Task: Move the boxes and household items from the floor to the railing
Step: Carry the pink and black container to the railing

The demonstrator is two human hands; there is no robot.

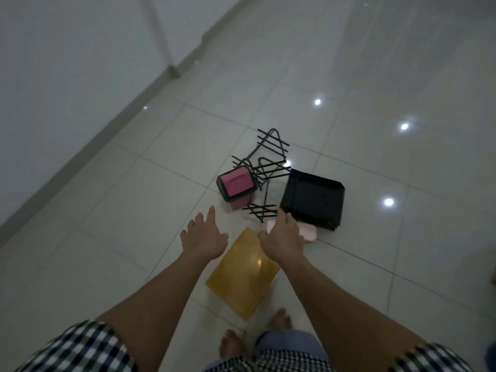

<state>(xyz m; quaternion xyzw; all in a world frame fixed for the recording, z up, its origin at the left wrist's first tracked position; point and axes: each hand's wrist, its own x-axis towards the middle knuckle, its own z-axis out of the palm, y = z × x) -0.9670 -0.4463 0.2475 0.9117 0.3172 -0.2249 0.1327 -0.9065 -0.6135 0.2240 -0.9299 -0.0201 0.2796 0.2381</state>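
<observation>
Several items lie on the tiled floor ahead of me. A small pink bin with a black rim (236, 186) lies tipped beside a black wire rack (268, 167). A black folded box (314, 197) sits to the right. A flat yellow envelope (241, 275) lies nearest my feet, and a pale pink item (308, 232) shows partly under my right hand. My left hand (204, 234) reaches forward with spread fingers, holding nothing. Fingers extended, my right hand (283, 234) hovers over the pale pink item and the rack's near end; contact is unclear.
A white wall with a grey skirting (112, 124) runs diagonally along the left. Glossy floor tiles (375, 76) reflect ceiling lights. My bare feet (233, 345) stand just behind the yellow envelope.
</observation>
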